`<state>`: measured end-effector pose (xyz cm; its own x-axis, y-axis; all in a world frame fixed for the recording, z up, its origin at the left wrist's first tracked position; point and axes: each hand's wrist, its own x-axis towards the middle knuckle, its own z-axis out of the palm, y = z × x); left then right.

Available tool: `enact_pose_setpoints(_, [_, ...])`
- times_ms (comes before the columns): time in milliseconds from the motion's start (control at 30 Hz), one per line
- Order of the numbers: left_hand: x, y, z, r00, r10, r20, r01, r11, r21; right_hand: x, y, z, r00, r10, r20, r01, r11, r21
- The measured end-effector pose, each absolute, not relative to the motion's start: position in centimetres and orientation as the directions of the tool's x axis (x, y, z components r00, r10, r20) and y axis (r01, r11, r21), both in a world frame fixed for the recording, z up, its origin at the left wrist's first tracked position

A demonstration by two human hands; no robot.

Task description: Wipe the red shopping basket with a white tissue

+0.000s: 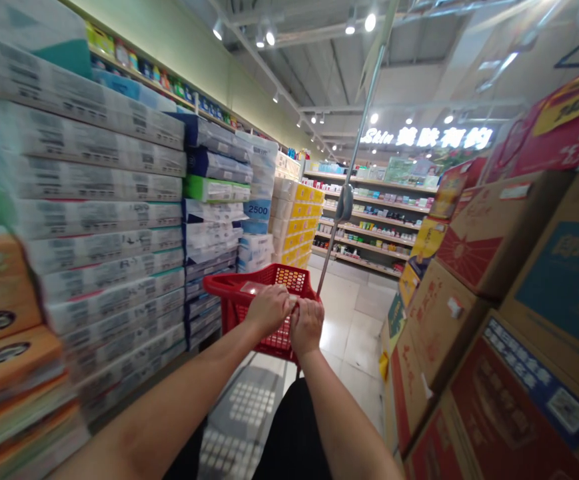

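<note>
A red plastic shopping cart (234, 313) with lattice walls stands in front of me in the aisle. My left hand (269, 310) is closed around its handle, near the middle. Right beside it, my right hand (306, 327) grips the same handle toward the right end. The fingers of both hands are wrapped over the bar, so most of the handle under them is hidden. A thin metal pole (356, 147) rises at the cart's right side, with a grey fitting (344, 202) partway up. Little of the basket's inside shows.
Tall stacks of wrapped paper packs (109, 180) line the left, with orange packs (4, 293) nearest me. Cardboard cartons (449, 313) are piled along the right. Pale floor tiles (344, 320) run between them toward shelves of small goods (369, 217) under a lit sign (426, 137).
</note>
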<state>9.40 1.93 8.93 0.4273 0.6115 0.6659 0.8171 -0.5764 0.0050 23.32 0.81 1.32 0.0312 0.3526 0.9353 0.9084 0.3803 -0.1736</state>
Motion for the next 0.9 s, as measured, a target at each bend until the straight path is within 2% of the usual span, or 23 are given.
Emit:
enact_pose_setpoints(67, [9.2, 2.1, 9.0, 0.450, 0.622, 0.641, 0.800, -0.600, 0.021, 23.1, 0.7, 1.6, 0.041, 0.380, 0.924, 0.912, 0.363, -0.190])
enact_pose_setpoints(167, [9.2, 2.4, 9.1, 0.396, 0.681, 0.616, 0.842, -0.537, 0.052, 22.8, 0.4, 2.1, 0.044, 0.421, 0.906, 0.919, 0.339, -0.202])
enact_pose_setpoints(300, [9.8, 2.5, 8.5, 0.397, 0.661, 0.637, 0.851, -0.525, 0.014, 22.4, 0.2, 3.9, 0.141, 0.595, 0.791, 0.909, 0.239, -0.342])
enact_pose_setpoints(367, [9.9, 2.7, 8.3, 0.413, 0.668, 0.619, 0.833, -0.552, 0.041, 22.4, 0.1, 5.1, 0.167, 0.669, 0.724, 0.894, 0.206, -0.397])
enact_pose_setpoints(433, [9.9, 3.0, 8.4, 0.394, 0.701, 0.595, 0.810, -0.570, 0.135, 22.3, 0.0, 6.3, 0.114, 0.701, 0.704, 0.895, 0.235, -0.379])
enact_pose_setpoints(600, [9.9, 3.4, 9.3, 0.227, 0.807, 0.545, 0.690, -0.528, 0.495, 21.4, -0.5, 7.5, -0.177, 0.756, 0.630, 0.928, 0.342, -0.149])
enact_pose_setpoints(700, [9.7, 3.7, 10.0, 0.173, 0.823, 0.541, 0.634, -0.514, 0.578, 20.9, -0.6, 7.5, -0.154, 0.796, 0.585, 0.949, 0.284, -0.136])
enact_pose_setpoints(800, [9.0, 4.6, 10.4, 0.160, 0.787, 0.596, 0.716, -0.509, 0.479, 20.8, -0.4, 7.6, -0.091, 0.820, 0.566, 0.962, 0.219, -0.163])
enact_pose_setpoints(900, [8.0, 5.5, 10.3, 0.279, 0.805, 0.523, 0.868, -0.445, 0.221, 21.1, -0.2, 8.4, -0.086, 0.827, 0.556, 0.964, 0.211, -0.164])
